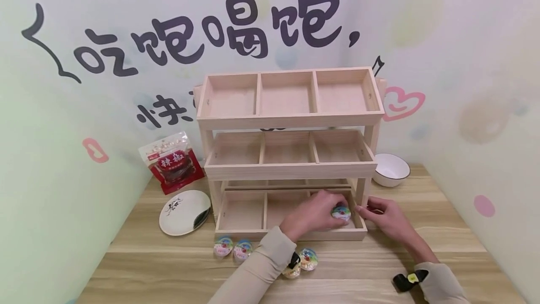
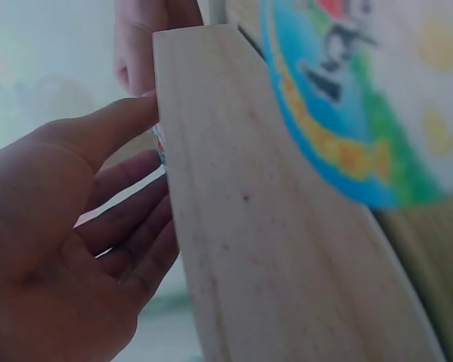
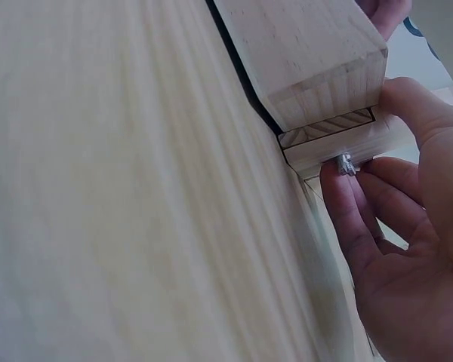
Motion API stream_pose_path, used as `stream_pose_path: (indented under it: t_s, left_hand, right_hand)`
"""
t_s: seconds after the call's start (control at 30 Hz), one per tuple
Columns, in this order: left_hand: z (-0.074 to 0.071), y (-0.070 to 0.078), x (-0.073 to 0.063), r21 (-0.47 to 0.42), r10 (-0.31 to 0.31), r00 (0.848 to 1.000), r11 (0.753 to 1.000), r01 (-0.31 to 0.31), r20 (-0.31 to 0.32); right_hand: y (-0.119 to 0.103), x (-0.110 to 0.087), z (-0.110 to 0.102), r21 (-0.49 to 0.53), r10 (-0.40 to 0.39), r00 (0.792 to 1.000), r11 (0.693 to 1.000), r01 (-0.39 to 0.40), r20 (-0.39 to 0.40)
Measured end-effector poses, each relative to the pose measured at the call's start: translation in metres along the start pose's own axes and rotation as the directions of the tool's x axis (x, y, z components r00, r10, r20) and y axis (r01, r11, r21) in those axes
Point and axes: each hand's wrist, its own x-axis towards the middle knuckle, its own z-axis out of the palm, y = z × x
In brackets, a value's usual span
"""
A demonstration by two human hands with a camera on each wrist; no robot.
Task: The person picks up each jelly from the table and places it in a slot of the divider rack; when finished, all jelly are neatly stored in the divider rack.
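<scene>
My left hand [image 1: 317, 211] reaches into the bottom right compartment of a three-tier wooden rack [image 1: 291, 234] and holds a small jelly cup [image 1: 341, 213] with a colourful printed lid. From the left wrist, the bottom tray's front board [image 2: 257, 211] hides most of that cup and the fingertips. At the rack's lower right corner my right hand [image 1: 390, 219] grips the wood. Its thumb lies on the tray corner, while the fingers [image 3: 347, 215] curl behind the upright beside a metal bolt [image 3: 346, 164].
Two jelly cups [image 1: 223, 246] stand before the rack's left half; two more [image 1: 309, 259] sit by the left wrist, one partly covered. A plate [image 1: 181, 215] and a red snack bag [image 1: 174, 163] are at left, a white bowl [image 1: 391, 170] behind right. Upper tiers [image 1: 291, 121] overhang the bottom tray.
</scene>
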Motion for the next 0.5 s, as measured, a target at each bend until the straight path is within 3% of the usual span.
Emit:
stream_pose_path:
  t_s: [0.2,0.5]
  left_hand:
    - [0.001,-0.004,-0.005,0.071,0.014,0.999,0.997,-0.016,0.033]
    - [0.000,-0.012,-0.011,0.082,0.017,0.999,0.996,-0.021,0.047]
  right_hand:
    - [-0.001,0.002,0.000,-0.001,0.010,1.000,1.000,-0.010,0.009]
    - [0.001,0.002,0.000,-0.019,0.025,1.000,1.000,-0.025,0.013]
